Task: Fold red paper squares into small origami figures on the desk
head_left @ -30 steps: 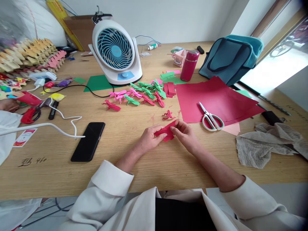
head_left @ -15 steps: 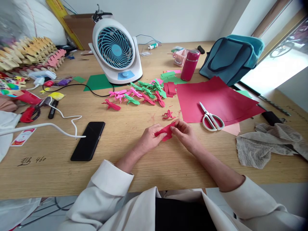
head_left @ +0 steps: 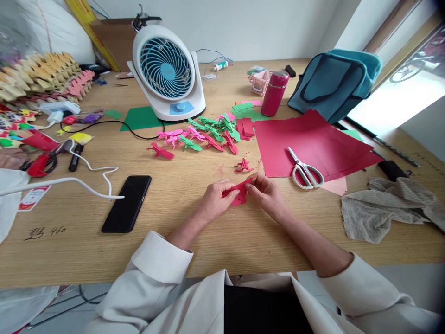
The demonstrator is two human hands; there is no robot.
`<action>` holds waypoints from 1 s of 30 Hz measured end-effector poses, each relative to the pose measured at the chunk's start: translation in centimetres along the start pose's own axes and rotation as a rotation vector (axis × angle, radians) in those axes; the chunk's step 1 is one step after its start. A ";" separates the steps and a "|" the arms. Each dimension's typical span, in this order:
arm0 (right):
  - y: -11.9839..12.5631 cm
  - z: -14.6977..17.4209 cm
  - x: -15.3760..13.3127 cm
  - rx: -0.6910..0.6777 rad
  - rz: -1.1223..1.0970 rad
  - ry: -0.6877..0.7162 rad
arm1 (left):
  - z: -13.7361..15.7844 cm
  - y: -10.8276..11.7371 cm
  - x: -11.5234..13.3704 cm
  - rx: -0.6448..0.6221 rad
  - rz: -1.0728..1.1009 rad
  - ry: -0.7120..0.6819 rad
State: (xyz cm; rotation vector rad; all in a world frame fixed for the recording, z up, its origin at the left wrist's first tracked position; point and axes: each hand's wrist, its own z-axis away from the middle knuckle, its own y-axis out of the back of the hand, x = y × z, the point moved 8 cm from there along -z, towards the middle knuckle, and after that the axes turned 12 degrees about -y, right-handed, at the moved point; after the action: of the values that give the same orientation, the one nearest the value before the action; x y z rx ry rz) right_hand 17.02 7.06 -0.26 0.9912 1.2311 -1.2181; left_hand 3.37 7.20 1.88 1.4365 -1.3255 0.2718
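Both hands fold a small red paper piece above the wood-grain counter [head_left: 194, 250].

The left hand [head_left: 214, 200] and right hand [head_left: 266, 192] each keep a closed pinch grip on the creased red paper piece [head_left: 239, 192], held between them near the counter's front edge. Beyond lie flat red sheets [head_left: 313, 141], white-handled scissors [head_left: 305, 170], folded pink and green shapes [head_left: 201, 134] and a glossy black phone [head_left: 127, 202].

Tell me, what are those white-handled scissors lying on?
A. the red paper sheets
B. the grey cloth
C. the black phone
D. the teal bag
A: the scissors lie flat on the red paper sheets, to the right of the two hands folding a small red paper piece; the phone, cloth and bag lie apart from them.
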 end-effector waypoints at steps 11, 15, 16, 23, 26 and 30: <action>0.3 -0.2 0.2 0.024 -0.035 0.007 | 0.0 0.2 0.3 0.011 -0.092 -0.020; 0.7 -0.2 0.1 0.047 -0.022 0.014 | 0.0 0.0 0.3 -0.011 -0.083 -0.014; 0.7 -0.2 0.1 0.050 -0.006 0.009 | 0.0 0.0 0.4 -0.015 -0.082 -0.016; 1.2 0.2 -0.4 0.090 0.076 -0.004 | 0.0 -0.2 0.7 -0.041 -0.073 -0.020; 1.2 0.4 -1.1 0.101 0.098 0.004 | 0.0 -0.2 0.7 -0.048 -0.078 -0.011; 0.8 0.4 -0.9 0.075 0.108 0.004 | 0.1 0.0 0.6 -0.019 -0.086 -0.007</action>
State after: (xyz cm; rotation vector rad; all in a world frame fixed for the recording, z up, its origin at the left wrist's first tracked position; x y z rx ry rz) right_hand 17.92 6.87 0.63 1.1016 1.1274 -1.1855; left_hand 3.57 6.80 2.33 1.4756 -1.2653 0.1970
